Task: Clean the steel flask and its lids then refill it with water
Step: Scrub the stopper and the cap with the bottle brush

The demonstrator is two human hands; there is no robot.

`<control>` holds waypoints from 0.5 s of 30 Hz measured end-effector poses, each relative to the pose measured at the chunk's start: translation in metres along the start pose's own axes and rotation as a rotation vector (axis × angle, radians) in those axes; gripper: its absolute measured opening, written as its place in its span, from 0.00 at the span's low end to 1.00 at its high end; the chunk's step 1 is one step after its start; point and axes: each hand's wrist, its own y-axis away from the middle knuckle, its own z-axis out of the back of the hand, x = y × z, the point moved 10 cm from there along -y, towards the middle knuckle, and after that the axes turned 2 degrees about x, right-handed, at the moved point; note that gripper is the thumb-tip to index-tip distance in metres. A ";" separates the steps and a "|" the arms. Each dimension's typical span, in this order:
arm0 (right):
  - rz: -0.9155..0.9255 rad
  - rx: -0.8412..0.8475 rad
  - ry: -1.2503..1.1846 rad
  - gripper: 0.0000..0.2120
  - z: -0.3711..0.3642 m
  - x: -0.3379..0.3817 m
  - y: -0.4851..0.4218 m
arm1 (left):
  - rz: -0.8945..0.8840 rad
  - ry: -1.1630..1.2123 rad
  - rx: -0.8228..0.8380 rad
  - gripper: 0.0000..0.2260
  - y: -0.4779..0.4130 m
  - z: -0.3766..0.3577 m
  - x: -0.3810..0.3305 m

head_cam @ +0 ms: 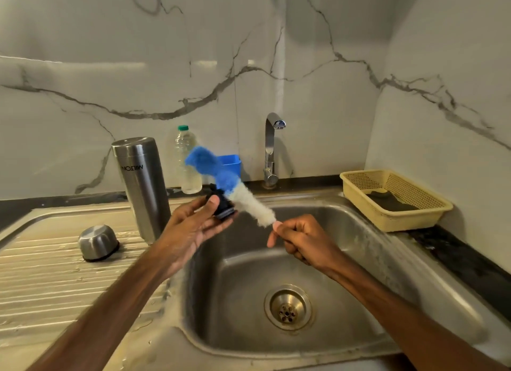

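Observation:
The steel flask (142, 185) stands upside down on the draining board, left of the sink. Its steel cup lid (98, 242) lies mouth down on the board further left. Above the sink's left edge, my left hand (190, 226) holds the dark inner stopper lid (222, 206) by its fingertips. My right hand (301, 242) is closed around the handle of a bottle brush (235, 188) with white and blue bristles. The brush lies across the stopper and its blue tip is blurred.
The steel sink (359, 240) has a drain (287, 307) in its basin and a tap (272, 149) behind it with no water running. A clear plastic bottle (188, 160) and a blue container (231, 163) stand at the wall. A yellow basket (392, 199) holds a dark cloth at right.

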 end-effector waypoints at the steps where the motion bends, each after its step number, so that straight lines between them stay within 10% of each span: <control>1: 0.017 0.003 -0.010 0.19 -0.004 0.004 -0.002 | 0.008 -0.027 0.013 0.20 -0.001 -0.005 0.004; 15: -0.050 0.019 -0.070 0.20 -0.009 -0.022 0.002 | -0.058 0.170 -0.042 0.13 -0.003 -0.005 -0.011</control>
